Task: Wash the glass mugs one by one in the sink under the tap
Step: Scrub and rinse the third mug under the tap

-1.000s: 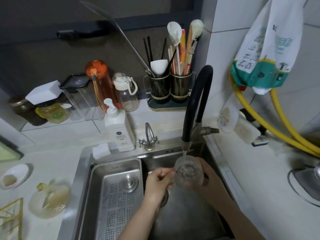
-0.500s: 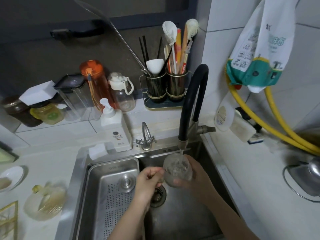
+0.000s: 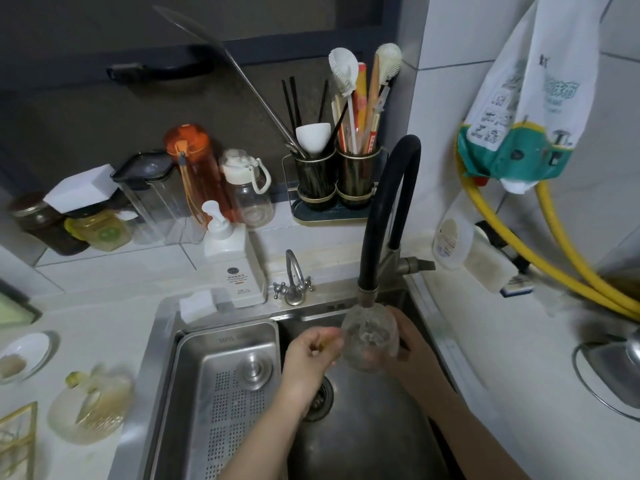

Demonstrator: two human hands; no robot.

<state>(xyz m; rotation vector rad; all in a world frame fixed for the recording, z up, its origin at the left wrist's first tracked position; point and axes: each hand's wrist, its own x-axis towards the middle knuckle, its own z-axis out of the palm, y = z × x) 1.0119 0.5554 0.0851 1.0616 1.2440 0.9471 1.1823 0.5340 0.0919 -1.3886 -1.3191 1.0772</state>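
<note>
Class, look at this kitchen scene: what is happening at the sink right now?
A person is washing a clear glass mug under the spout of the black curved tap, over the basin of the stainless steel sink. The right hand holds the mug from behind, while the left hand grips it at its near side. The mug sits directly below the spout, open end up. A perforated steel drain tray fills the sink's left part.
</note>
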